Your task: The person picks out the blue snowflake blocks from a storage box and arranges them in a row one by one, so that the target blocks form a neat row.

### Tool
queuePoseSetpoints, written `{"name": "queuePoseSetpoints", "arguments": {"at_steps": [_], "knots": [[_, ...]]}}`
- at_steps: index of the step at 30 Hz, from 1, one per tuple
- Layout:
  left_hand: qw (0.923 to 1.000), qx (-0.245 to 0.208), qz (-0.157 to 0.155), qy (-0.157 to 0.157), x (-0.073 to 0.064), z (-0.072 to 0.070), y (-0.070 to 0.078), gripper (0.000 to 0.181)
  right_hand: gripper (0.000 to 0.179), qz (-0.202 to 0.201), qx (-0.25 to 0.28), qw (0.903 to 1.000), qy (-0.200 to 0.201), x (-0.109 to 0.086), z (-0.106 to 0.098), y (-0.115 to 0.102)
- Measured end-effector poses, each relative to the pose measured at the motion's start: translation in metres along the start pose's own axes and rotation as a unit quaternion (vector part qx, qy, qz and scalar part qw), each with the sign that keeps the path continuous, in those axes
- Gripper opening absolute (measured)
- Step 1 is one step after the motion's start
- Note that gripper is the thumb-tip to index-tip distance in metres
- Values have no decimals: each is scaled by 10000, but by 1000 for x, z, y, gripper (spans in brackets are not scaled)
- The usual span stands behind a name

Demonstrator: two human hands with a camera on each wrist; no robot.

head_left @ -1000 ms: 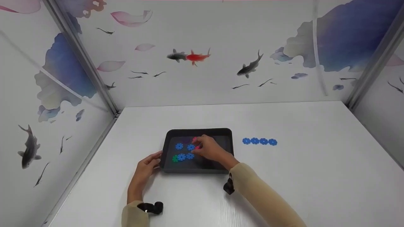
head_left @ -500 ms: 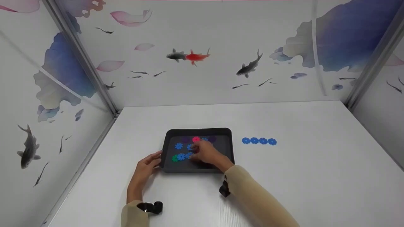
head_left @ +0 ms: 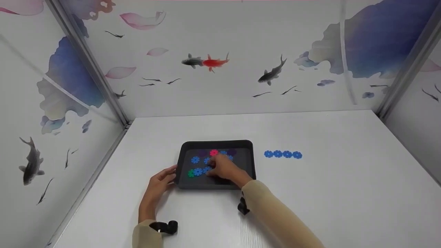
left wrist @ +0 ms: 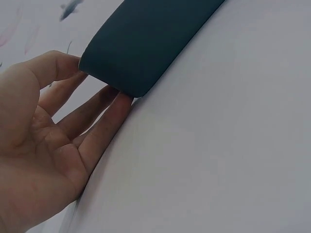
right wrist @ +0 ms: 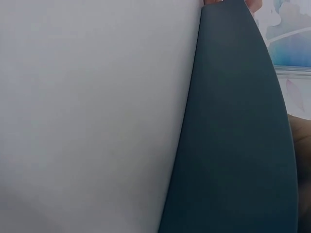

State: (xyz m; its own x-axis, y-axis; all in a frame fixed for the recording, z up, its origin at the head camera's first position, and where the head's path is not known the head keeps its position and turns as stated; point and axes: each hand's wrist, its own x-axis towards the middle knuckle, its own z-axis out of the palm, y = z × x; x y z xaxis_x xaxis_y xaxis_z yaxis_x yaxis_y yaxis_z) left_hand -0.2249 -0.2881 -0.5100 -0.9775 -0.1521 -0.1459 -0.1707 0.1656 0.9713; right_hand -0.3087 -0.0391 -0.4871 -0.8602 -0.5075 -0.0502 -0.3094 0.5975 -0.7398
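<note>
In the head view, a dark tray (head_left: 220,186) holds several flower-shaped plastic discs, among them a pink disc (head_left: 214,152), a blue disc (head_left: 195,159) and a green disc (head_left: 191,173). My left hand (head_left: 159,182) touches the tray's left side. The left wrist view has its thumb near the rim and fairly straight fingers (left wrist: 104,121) at the lower edge. My right hand (head_left: 224,167) reaches inside the tray, thumb and fingertips low among the discs. Whatever lies beneath its palm is hidden. The tray wall (right wrist: 238,121) covers most of that hand in the right wrist view.
To the right of the tray, several blue discs (head_left: 283,154) lie in a row on the white table (head_left: 327,193). Printed panels enclose the back and sides. Each wrist wears a black camera (head_left: 168,227).
My right hand has come slightly down and left within the tray, and a pink patch seen between thumb and fingers is now covered. My left hand stays against the tray.
</note>
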Motion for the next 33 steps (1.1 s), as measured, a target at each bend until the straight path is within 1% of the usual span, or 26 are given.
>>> {"name": "queuePoseSetpoints", "arguments": {"at_steps": [9, 14, 20, 25, 33], "knots": [[9999, 89, 82, 30, 1, 0, -1, 39, 35, -101, -23, 9999, 52, 2, 2, 3], [10000, 42, 63, 9, 3, 0, -3, 39, 32, -243, -274, 9993, 50, 5, 1, 4], [10000, 51, 29, 9, 3, -1, -2, 39, 33, -78, -404, 9992, 26, 5, -1, 4], [10000, -11, -4, -5, 3, 0, -2, 40, 31, -69, -447, 9990, 18, 4, -3, 4], [10000, -34, -19, -38, 0, -1, -2, 41, 31, -331, -634, 9966, 397, 0, -18, -1]]}}
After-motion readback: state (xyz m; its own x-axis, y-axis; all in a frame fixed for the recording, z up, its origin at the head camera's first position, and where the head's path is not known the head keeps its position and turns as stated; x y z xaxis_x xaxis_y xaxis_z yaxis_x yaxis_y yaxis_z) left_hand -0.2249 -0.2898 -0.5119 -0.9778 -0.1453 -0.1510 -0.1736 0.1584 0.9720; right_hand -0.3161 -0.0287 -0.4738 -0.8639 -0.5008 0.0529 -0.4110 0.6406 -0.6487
